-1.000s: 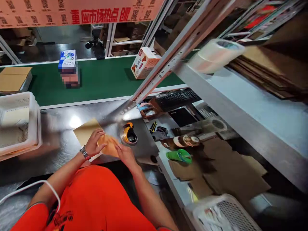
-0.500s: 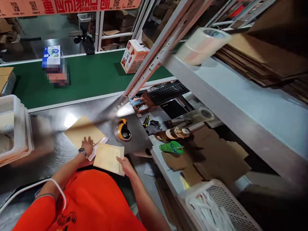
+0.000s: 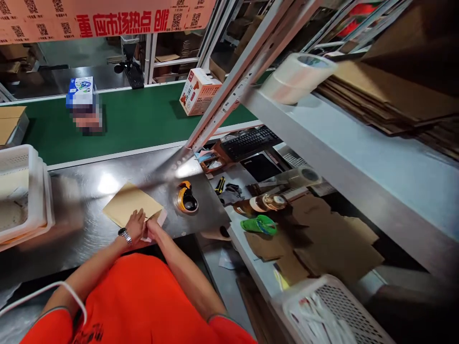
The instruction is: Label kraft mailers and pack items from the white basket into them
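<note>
A flat brown envelope (image 3: 129, 204) lies on the steel table (image 3: 89, 210). A white paper slip (image 3: 161, 217) pokes out from under its near right corner. My left hand (image 3: 135, 223), with a wristwatch (image 3: 124, 234), rests flat on the envelope's near edge. Touching it on the right, my right hand (image 3: 152, 229) has its fingers curled on the slip. An orange and black tape dispenser (image 3: 185, 200) stands just right of both hands.
White plastic baskets (image 3: 34, 191) stand at the table's left. Behind runs a green conveyor (image 3: 143, 119) carrying a blue box (image 3: 81, 91) and a white and red carton (image 3: 199, 91). To the right are a keyboard (image 3: 249, 141), tape rolls (image 3: 296, 79), cardboard sheets (image 3: 322, 239) and a basket (image 3: 333, 310).
The yellow padded envelope that my right hand held near my body is out of view. My right hand has moved left to the slip, beside my left hand.
</note>
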Motion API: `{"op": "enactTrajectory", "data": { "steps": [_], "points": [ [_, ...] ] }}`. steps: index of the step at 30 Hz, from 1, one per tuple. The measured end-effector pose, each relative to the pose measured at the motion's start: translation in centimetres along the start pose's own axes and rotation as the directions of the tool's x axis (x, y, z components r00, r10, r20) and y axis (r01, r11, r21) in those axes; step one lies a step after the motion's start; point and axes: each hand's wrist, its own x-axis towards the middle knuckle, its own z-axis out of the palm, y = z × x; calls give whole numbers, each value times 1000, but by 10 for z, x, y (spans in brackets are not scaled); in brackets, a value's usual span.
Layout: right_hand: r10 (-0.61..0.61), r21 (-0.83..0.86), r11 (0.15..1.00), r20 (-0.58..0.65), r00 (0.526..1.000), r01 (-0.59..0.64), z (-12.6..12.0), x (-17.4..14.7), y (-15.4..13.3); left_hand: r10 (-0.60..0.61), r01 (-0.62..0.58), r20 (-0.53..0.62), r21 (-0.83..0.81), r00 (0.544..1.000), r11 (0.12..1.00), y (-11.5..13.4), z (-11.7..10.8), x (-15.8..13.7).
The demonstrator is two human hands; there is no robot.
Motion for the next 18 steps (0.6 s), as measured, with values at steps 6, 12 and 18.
{"op": "enactTrajectory", "data": {
  "steps": [6, 12, 18],
  "points": [
    [-89, -313, 949, -169, 982, 32, -56, -18, -1, 8, -14, 102, 52, 995, 999, -53, 7, -14],
    [-283, -547, 834, -305, 909, 76, -72, -2, -10, 85, -103, 190, 87, 978, 991, -76, 17, -13],
    [-410, -552, 811, -297, 863, 195, -67, -7, -21, 109, -132, 185, 119, 977, 984, -82, 20, -6]
  ]
}}
